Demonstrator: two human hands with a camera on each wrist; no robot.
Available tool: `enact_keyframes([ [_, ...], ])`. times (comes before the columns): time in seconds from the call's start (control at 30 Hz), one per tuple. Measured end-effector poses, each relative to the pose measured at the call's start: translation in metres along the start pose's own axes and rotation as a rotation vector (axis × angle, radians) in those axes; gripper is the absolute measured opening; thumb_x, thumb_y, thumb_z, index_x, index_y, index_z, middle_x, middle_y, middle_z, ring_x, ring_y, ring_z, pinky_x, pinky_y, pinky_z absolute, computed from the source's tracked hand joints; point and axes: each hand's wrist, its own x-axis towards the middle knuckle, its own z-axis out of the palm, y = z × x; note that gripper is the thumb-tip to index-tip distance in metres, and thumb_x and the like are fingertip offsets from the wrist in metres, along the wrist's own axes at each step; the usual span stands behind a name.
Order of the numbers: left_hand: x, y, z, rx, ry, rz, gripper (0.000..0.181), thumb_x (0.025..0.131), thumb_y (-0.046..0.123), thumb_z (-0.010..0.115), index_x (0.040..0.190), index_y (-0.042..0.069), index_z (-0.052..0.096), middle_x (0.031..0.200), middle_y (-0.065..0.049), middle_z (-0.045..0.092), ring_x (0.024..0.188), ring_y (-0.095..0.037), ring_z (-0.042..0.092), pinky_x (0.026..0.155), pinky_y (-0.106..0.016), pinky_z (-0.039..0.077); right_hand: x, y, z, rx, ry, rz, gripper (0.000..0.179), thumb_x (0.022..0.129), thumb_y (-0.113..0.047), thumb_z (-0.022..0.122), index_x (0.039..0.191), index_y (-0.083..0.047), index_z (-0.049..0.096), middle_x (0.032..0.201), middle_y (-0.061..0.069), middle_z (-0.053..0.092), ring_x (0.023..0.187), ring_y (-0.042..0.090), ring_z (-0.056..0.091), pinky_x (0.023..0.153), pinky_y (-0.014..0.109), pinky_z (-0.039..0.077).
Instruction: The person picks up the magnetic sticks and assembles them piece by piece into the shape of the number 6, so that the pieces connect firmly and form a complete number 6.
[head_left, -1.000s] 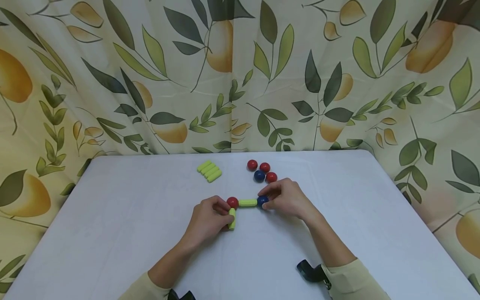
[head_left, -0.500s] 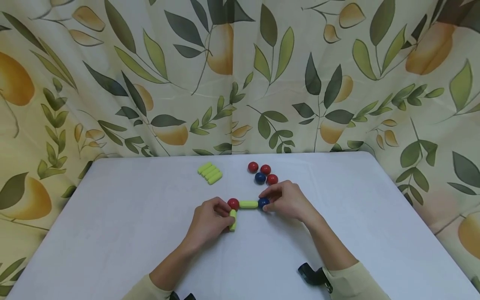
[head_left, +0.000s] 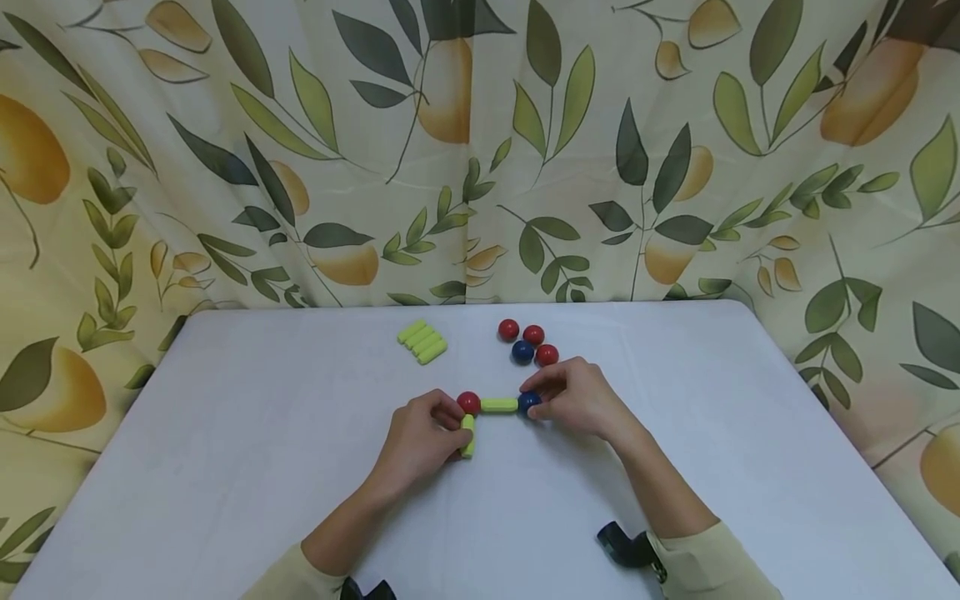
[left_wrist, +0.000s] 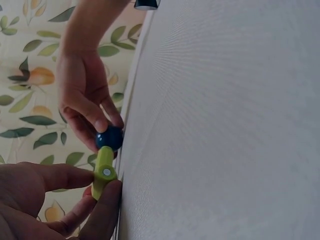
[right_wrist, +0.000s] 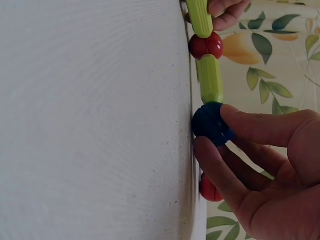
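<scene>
Lime-green rod [head_left: 468,423], pinched by the left hand [head_left: 422,435], and blue ball [right_wrist: 209,122], gripped by the right hand [head_left: 579,400], remain unmoved, adding no join.

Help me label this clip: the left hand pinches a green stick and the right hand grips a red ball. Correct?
No: the right hand grips a blue ball, not red, as the right wrist view shows; the left hand does pinch a green stick.

On my feed I see white table [head_left: 225,467]. Far side: green sticks [head_left: 422,342] side by side; three red balls [head_left: 533,335] clustered with blue ball [head_left: 522,352]. Nearer: front red ball [head_left: 468,403], crosswise stick [head_left: 499,405], front blue ball [head_left: 528,404] in row; lengthwise stick [head_left: 468,423] at red end.
</scene>
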Motion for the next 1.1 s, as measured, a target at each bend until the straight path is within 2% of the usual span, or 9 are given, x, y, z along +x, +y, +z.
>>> enact_keyframes([
  [0.37, 0.000, 0.002, -0.002, 0.013, -0.017, 0.014, 0.018, 0.089, 0.013, 0.077, 0.103, 0.009, 0.067, 0.084, -0.004, 0.068, 0.063, -0.017, 0.067, 0.064, -0.028, 0.058, 0.001, -0.001, -0.002, -0.020, 0.003, -0.015, 0.026, 0.085, -0.011, 0.085, 0.110, -0.012, 0.082, 0.090, 0.004, 0.070, 0.083, 0.021, 0.060, 0.071, 0.031, 0.052],
  [0.53, 0.001, 0.003, -0.007, 0.046, -0.022, 0.023, 0.015, 0.091, 0.014, 0.075, 0.102, 0.009, 0.067, 0.081, -0.004, 0.067, 0.063, -0.018, 0.066, 0.063, -0.029, 0.054, 0.000, -0.001, -0.002, -0.014, 0.003, -0.012, 0.026, 0.084, -0.010, 0.085, 0.109, -0.011, 0.082, 0.089, 0.004, 0.070, 0.083, 0.021, 0.060, 0.071, 0.031, 0.052],
  [0.7, 0.011, 0.012, -0.017, 0.128, -0.001, 0.024, 0.013, 0.092, 0.018, 0.075, 0.102, 0.013, 0.068, 0.089, -0.004, 0.065, 0.077, -0.020, 0.061, 0.065, -0.030, 0.050, 0.000, 0.001, 0.000, -0.004, 0.002, -0.013, 0.025, 0.084, -0.010, 0.086, 0.109, -0.012, 0.082, 0.090, 0.004, 0.069, 0.083, 0.021, 0.059, 0.070, 0.031, 0.051],
  [0.77, 0.019, 0.016, -0.021, 0.162, -0.018, 0.042, 0.015, 0.092, 0.019, 0.075, 0.105, 0.015, 0.069, 0.096, -0.004, 0.065, 0.085, -0.021, 0.061, 0.068, -0.030, 0.052, -0.001, 0.001, 0.000, -0.001, 0.005, -0.012, 0.025, 0.084, -0.010, 0.086, 0.109, -0.012, 0.082, 0.090, 0.004, 0.069, 0.083, 0.021, 0.059, 0.070, 0.031, 0.051],
  [0.87, 0.034, 0.020, -0.027, 0.193, -0.092, 0.104, 0.021, 0.092, 0.019, 0.078, 0.111, 0.015, 0.071, 0.105, -0.003, 0.067, 0.093, -0.021, 0.063, 0.071, -0.030, 0.055, -0.001, 0.002, 0.000, 0.004, 0.005, -0.004, 0.026, 0.084, -0.010, 0.086, 0.109, -0.012, 0.082, 0.090, 0.004, 0.070, 0.083, 0.021, 0.059, 0.071, 0.031, 0.051],
  [1.03, 0.057, 0.020, -0.039, 0.198, -0.307, 0.252, 0.031, 0.090, 0.015, 0.081, 0.120, 0.013, 0.072, 0.114, -0.006, 0.070, 0.099, -0.020, 0.066, 0.083, -0.032, 0.058, -0.001, 0.002, -0.001, 0.008, -0.004, 0.002, 0.026, 0.084, -0.011, 0.086, 0.111, -0.012, 0.082, 0.093, 0.004, 0.071, 0.084, 0.021, 0.060, 0.072, 0.030, 0.052],
  [1.1, 0.063, 0.019, -0.042, 0.184, -0.392, 0.288, 0.032, 0.090, 0.013, 0.081, 0.121, 0.011, 0.073, 0.116, -0.006, 0.071, 0.101, -0.019, 0.067, 0.088, -0.032, 0.058, -0.001, 0.002, -0.001, 0.010, -0.005, 0.003, 0.027, 0.084, -0.011, 0.086, 0.111, -0.012, 0.082, 0.094, 0.004, 0.071, 0.085, 0.021, 0.060, 0.072, 0.030, 0.052],
])
